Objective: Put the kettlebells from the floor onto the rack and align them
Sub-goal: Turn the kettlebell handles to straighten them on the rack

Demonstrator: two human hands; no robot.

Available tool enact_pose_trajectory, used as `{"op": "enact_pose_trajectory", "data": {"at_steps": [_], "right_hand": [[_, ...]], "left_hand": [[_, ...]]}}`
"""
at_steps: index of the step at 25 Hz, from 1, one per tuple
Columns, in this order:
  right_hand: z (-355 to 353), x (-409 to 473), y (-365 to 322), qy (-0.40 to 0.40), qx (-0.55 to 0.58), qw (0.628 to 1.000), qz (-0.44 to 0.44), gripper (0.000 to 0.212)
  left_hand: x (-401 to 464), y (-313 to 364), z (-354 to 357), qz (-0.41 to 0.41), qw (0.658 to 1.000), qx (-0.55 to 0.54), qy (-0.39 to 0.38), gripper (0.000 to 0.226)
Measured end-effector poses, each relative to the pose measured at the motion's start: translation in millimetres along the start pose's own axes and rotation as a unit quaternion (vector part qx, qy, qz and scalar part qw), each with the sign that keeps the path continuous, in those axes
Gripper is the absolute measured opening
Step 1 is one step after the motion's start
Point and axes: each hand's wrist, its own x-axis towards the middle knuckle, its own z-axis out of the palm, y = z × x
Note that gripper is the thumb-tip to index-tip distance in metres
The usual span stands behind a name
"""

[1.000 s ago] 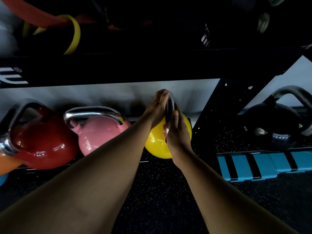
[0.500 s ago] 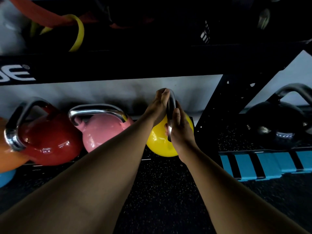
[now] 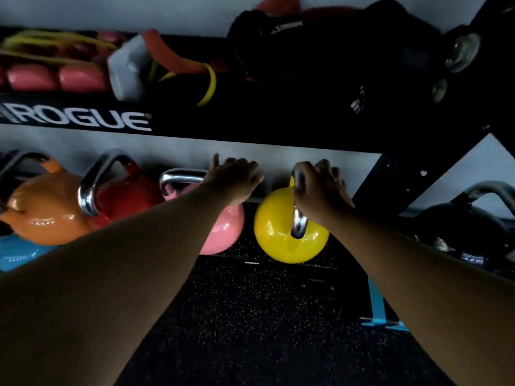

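A yellow kettlebell (image 3: 281, 232) sits on the black rack's bottom shelf (image 3: 278, 264), its steel handle turned edge-on toward me. My right hand (image 3: 320, 190) is wrapped around that handle. To its left stands a pink kettlebell (image 3: 223, 232); my left hand (image 3: 234, 176) lies on the right end of its steel handle, fingers curled over it. Further left in the row are a red kettlebell (image 3: 131, 196), an orange kettlebell (image 3: 41, 215) and part of a blue one (image 3: 16, 254).
The rack's upper shelf beam (image 3: 250, 126) hangs low over the row, loaded with resistance bands (image 3: 195, 68) and dark gear. A black upright post (image 3: 390, 174) stands right of the yellow kettlebell. A black kettlebell (image 3: 459, 229) sits beyond it. Speckled rubber floor (image 3: 264, 316) lies below.
My left hand has left the yellow kettlebell's handle and moved left onto the pink one's handle. My right hand stays on the yellow handle. My view has shifted left and up.
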Motion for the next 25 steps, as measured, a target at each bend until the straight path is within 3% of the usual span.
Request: {"op": "enact_pose_trajectory", "data": {"at_steps": [4, 10, 13, 16, 20, 22, 25], "right_hand": [[31, 17, -59, 0.004, -0.003, 0.999, -0.049, 0.051], [86, 40, -145, -0.047, 0.024, 0.998, -0.027, 0.051], [99, 45, -153, -0.084, 0.053, 0.995, -0.007, 0.055], [105, 43, -156, -0.061, 0.133, 0.989, 0.026, 0.053], [118, 26, -174, 0.04, 0.184, 0.974, 0.123, 0.05], [114, 26, -167, 0.016, 0.219, 0.966, 0.135, 0.047], [108, 32, -163, -0.015, 0.339, 0.924, 0.176, 0.045]], "left_hand": [[-28, -66, -2, -0.05, 0.999, -0.007, 0.01, 0.046], [-59, -138, 16, -0.105, 0.977, -0.184, 0.005, 0.056], [-65, -135, 33, -0.167, 0.936, -0.31, 0.001, 0.07], [-62, -117, 47, -0.216, 0.881, -0.418, 0.047, 0.068], [-35, -138, 46, -0.129, 0.863, -0.488, 0.027, 0.06], [-31, -135, 54, -0.133, 0.848, -0.512, 0.035, 0.069], [-32, -115, 59, -0.179, 0.809, -0.558, 0.043, 0.079]]}}
